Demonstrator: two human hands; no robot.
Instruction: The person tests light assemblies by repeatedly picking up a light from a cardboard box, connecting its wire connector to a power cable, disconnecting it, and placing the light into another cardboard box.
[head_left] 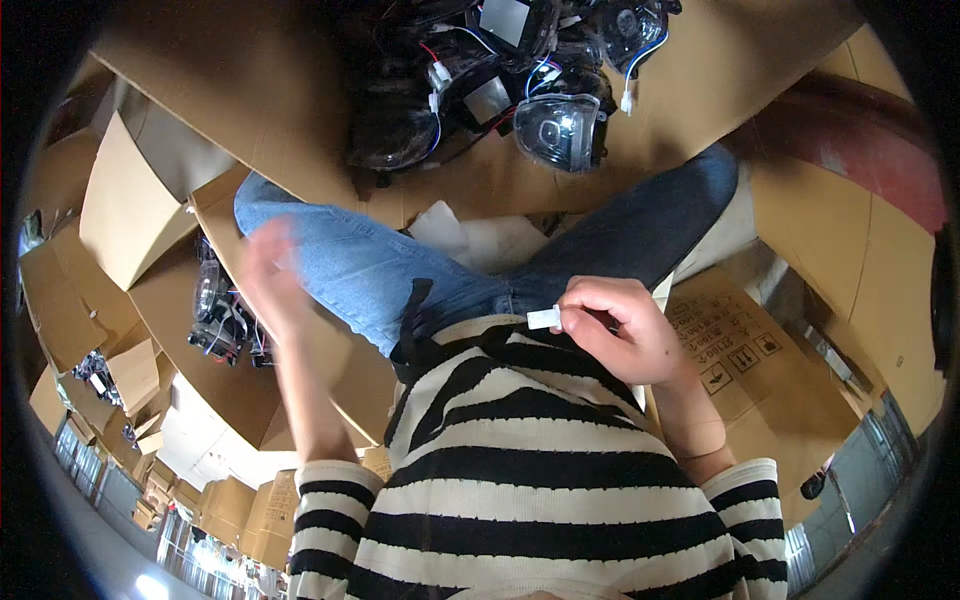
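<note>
Held above my lap, my right hand [622, 328] pinches a small white rectangular piece [543, 319] between thumb and fingers. Its exact kind is too small to make out; it could be a tag or a plastic connector. My left hand [273, 262] is raised over my left thigh, near an open cardboard box. Motion smears its fingers, so neither their pose nor anything in them shows clearly. In front of my knees, a clear-lensed lamp unit [560, 130] lies at the near side of a pile of similar black lamps, with thin coloured wires and white plugs.
A broad cardboard sheet [270, 110] lies under the lamp pile. To my left, the open cardboard box [245, 400] holds several more lamps [215, 330]. A printed carton [750, 370] stands by my right elbow. White scraps [440, 228] lie between my legs.
</note>
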